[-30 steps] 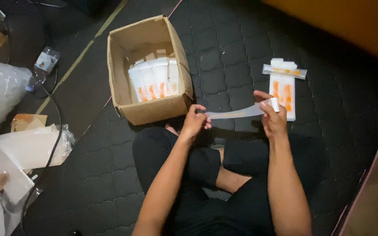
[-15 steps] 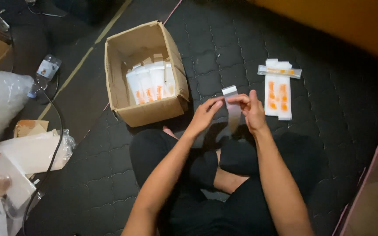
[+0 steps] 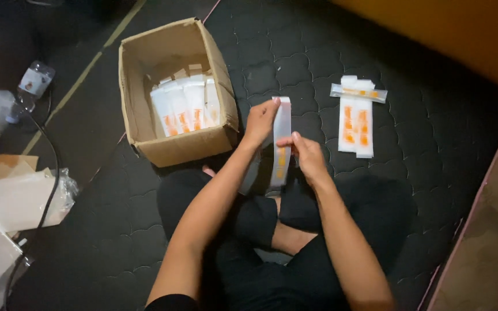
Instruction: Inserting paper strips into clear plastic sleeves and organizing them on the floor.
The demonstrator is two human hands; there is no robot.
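Both my hands hold a long, narrow white packet (image 3: 281, 144) with an orange patch, upright in front of me. My left hand (image 3: 260, 119) grips its upper left edge. My right hand (image 3: 305, 154) pinches its middle from the right. An open cardboard box (image 3: 139, 115) stands just left of my hands, with several similar white and orange packets (image 3: 184, 106) standing inside. To the right, a few flat packets (image 3: 355, 120) lie on the dark quilted mat, with a small clear one (image 3: 357, 92) laid across their top.
I sit cross-legged on a dark quilted mat (image 3: 295, 57). A plastic bottle (image 3: 29, 86) and a black cable (image 3: 50, 173) lie at the left, beside white sheets and plastic wrap (image 3: 18, 198). A yellow wall (image 3: 445, 29) runs along the upper right.
A second ago I held the packet stretched sideways between both hands. I brought my hands together and turned it upright; the view also shifted a little.
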